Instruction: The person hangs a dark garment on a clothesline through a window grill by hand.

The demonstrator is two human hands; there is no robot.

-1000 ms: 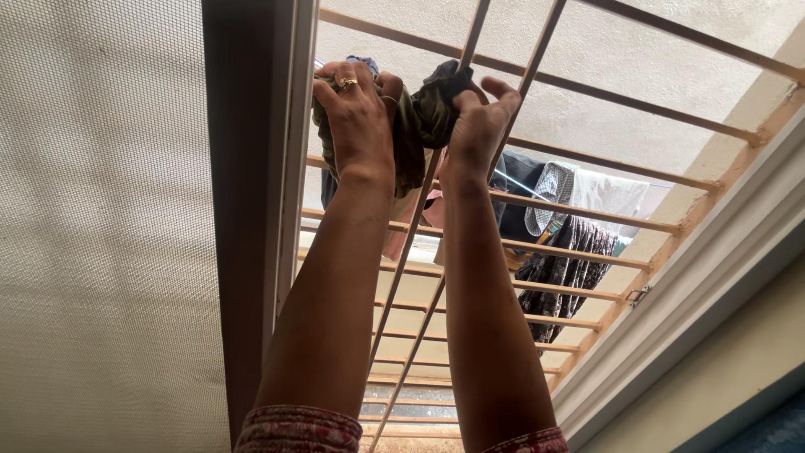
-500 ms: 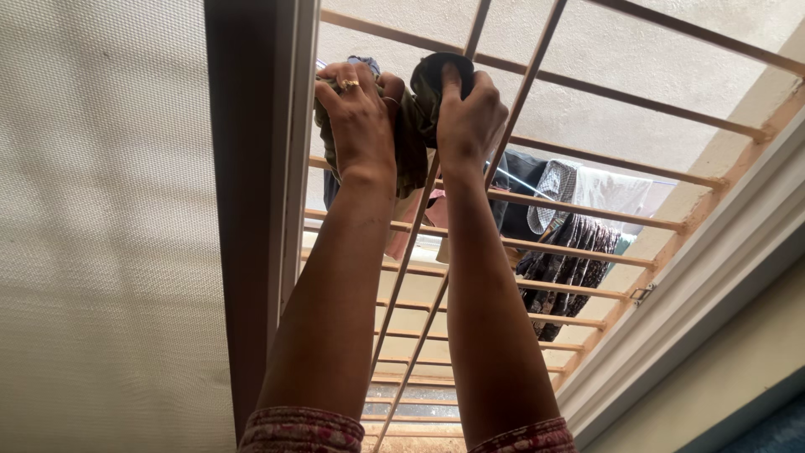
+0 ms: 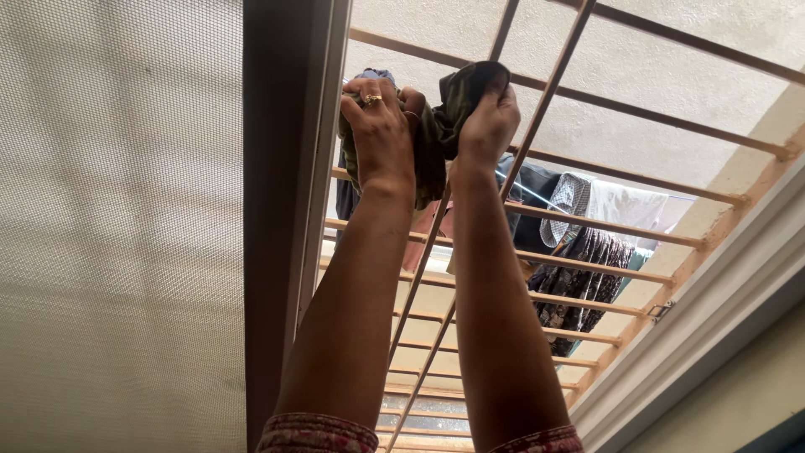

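Note:
Both arms reach up through a window grille (image 3: 604,256) of pale orange bars. My left hand (image 3: 381,134), wearing a gold ring, grips a bunched olive-green cloth (image 3: 436,138) from the left. My right hand (image 3: 490,117) pinches the cloth's upper right end, close to a slanted vertical bar. The cloth hangs between the two hands, just beyond the bars. Patterned red sleeves show at the bottom edge.
A mesh screen (image 3: 117,226) fills the left, bordered by a dark window frame (image 3: 281,218). Beyond the grille hang several garments on a line: a dark patterned one (image 3: 574,281), a white one (image 3: 620,205) and a checked one (image 3: 570,197). A pale wall edge (image 3: 713,285) runs at right.
My right hand has shifted from an open-fingered hold to a tighter grip on the cloth's top end. The view has shifted, so hands and frame sit further right and slightly lower.

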